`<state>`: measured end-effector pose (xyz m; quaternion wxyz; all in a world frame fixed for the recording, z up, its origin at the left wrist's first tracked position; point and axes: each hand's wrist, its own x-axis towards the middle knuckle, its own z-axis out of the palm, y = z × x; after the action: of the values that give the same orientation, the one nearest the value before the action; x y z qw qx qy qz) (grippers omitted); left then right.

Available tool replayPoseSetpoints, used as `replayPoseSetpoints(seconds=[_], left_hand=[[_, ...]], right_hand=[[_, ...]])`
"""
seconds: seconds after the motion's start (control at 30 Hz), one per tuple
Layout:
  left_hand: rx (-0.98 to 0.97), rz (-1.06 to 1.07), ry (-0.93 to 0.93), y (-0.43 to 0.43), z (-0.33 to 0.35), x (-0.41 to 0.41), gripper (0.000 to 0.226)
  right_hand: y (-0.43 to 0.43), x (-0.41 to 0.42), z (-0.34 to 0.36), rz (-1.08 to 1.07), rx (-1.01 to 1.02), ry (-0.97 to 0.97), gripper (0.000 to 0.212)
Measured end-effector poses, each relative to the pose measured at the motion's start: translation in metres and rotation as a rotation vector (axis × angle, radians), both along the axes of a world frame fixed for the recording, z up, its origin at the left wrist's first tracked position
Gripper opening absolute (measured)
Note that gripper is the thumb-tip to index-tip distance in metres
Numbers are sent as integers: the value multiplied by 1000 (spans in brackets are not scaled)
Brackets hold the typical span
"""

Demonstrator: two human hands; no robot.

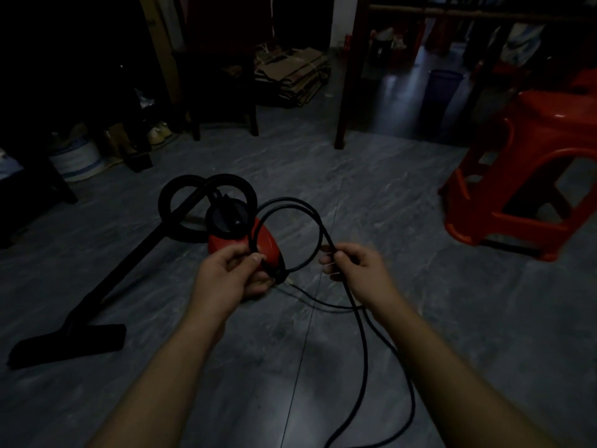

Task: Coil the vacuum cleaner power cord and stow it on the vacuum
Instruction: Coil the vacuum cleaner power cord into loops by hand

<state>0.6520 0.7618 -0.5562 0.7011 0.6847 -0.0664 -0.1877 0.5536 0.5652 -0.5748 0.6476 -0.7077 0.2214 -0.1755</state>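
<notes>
A small red vacuum cleaner (268, 244) with a black top sits on the grey floor, just beyond my hands. Its black hose loops behind it, and a black wand runs left to a floor nozzle (69, 342). The black power cord (310, 215) forms a couple of loops in the air in front of the vacuum. My left hand (231, 274) pinches the bottom of the loops between thumb and fingers. My right hand (353, 270) grips the cord where it leaves the loops. The loose cord trails down from there to the floor at the lower right.
A red plastic stool (523, 176) stands at the right. Dark wooden furniture legs (340, 124), flattened cardboard (290, 76) and a blue bin (441, 92) are at the back. Bags and shoes lie at the far left.
</notes>
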Motion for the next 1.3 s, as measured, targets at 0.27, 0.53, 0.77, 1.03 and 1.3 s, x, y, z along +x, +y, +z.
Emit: replayPoseSetpoints(seconds=[0.27,0.53,0.77,1.03,1.3], left_hand=[[47,-71,-30,2,-1,-3,11],[113,-203,43,11,-3,-2,11],[114,-165,28,14,-8,-3,14],[48,-108,30,13,-9,-5,9],[-59,6,49,13,-4,-5,10]], right_hand=[[6,5,2,-119,113,-57,9],[13,6,3,-78,152,-53,18],[11,4,3,-59,169,-49,17],[16,9,3,-74,185,-81,12],[19,10,-4,-84,9,-1,10]])
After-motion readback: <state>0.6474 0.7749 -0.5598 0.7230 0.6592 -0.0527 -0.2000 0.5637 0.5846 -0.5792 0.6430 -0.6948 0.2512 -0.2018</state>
